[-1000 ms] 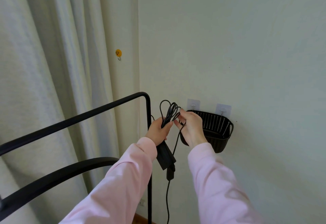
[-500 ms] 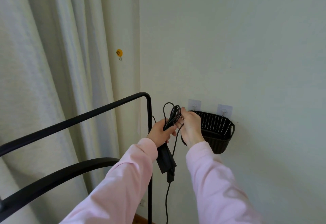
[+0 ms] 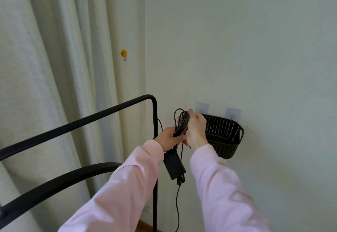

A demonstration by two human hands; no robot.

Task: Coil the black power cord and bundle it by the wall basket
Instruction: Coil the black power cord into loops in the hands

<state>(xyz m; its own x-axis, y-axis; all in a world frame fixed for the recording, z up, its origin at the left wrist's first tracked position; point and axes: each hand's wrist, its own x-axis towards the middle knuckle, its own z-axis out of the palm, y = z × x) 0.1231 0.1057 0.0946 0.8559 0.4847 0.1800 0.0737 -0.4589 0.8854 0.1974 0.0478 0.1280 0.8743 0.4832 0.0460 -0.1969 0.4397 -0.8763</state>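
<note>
— Black power cord (image 3: pixel 182 122), thin and rubbery, stands gathered in upright loops between both hands, just left of the dark woven plastic wall basket (image 3: pixel 226 136). What could spoil it?

— The left hand (image 3: pixel 168 138) is closed round the lower part of the loops and the right hand (image 3: pixel 196 131) is closed on them higher up, fingers pinching the strands. If either grip slackens, the springy loops would likely fan out and the coil would be lost.

— And the weight below?

— The black rectangular adapter brick (image 3: pixel 174 166) hangs under the left hand, and a loose tail of cord drops past the bottom of the frame. That hanging weight could drag loops downward, and the tail still has to be taken up.

— What stands around?

— A black metal tube frame (image 3: pixel 155 140) rises just left of the hands; the tail could snag on its post. The basket hangs from two clear adhesive hooks (image 3: pixel 201 108) on the pale wall, so a hard knock might unseat it. Cream curtains (image 3: pixel 54 67) and a small yellow smiley hook (image 3: pixel 124 53) are well apart.
</note>
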